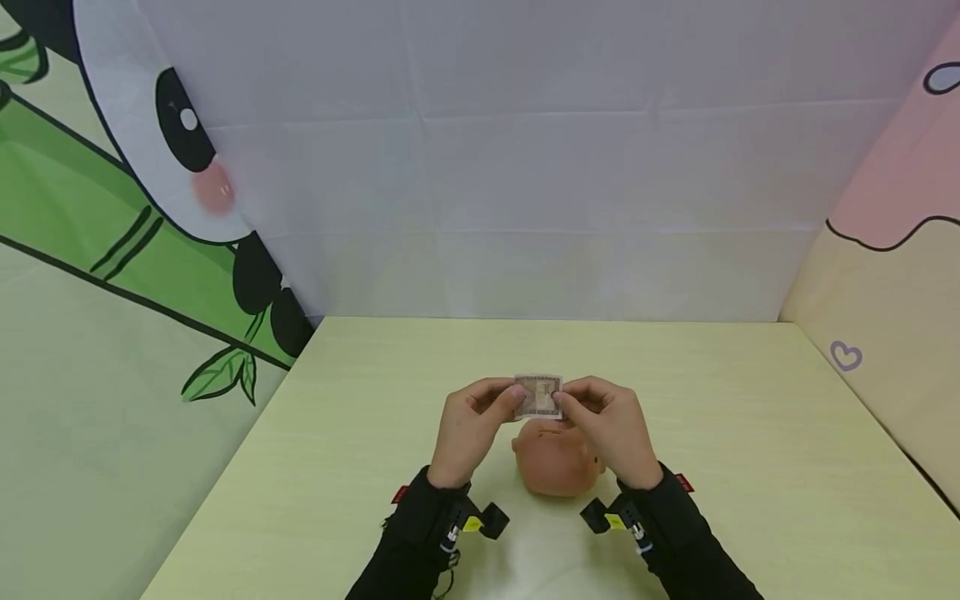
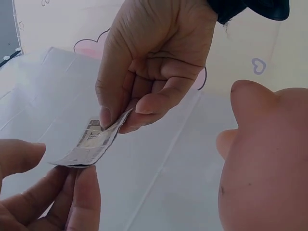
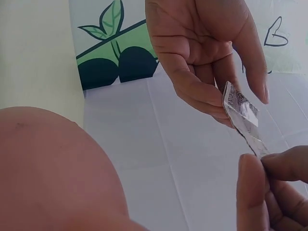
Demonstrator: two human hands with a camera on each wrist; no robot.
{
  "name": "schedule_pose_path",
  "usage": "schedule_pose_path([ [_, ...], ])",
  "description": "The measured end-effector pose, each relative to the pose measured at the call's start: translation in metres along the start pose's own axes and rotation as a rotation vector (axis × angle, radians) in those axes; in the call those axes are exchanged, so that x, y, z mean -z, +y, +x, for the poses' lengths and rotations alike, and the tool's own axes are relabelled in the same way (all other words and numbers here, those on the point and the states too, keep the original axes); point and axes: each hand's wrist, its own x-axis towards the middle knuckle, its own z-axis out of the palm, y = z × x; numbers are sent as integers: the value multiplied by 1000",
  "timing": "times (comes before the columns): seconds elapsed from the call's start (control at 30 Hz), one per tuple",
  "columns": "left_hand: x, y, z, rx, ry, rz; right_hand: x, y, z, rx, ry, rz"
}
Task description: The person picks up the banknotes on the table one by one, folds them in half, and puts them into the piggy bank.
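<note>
A small folded banknote [image 1: 538, 396] with a patterned border is held up between both hands, just beyond a piggy bank [image 1: 557, 462] on the table. My right hand [image 1: 617, 423] pinches its right end between thumb and fingers, also plain in the right wrist view. At the other end, the fingers of my left hand [image 1: 471, 423] are bent under the note; their thumb [image 3: 257, 79] stands slightly off it in the right wrist view. The orange-pink piggy bank [image 2: 267, 168] shows a dark slot on top. Creased layers show along the edge of the banknote [image 2: 94, 142].
The pale wooden table [image 1: 322, 467] extends around the piggy bank. Behind it hangs a creased whitish cloth [image 1: 525, 192]; printed cartoon panels stand on both sides. Dark sleeves [image 1: 408, 537] and small black wrist cameras [image 1: 492, 521] are near the piggy bank.
</note>
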Motion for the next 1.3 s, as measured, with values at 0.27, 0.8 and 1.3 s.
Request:
schedule_pose_path([
  [0.27, 2, 2, -2, 0, -23, -36, 0, -2, 0, -23, 15, -7],
  [0.8, 1, 2, -1, -9, -102, -12, 0, -1, -1, -25, -30, 74],
  [1.3, -2, 2, -2, 16, -132, 31, 1, 3, -2, 32, -67, 108],
])
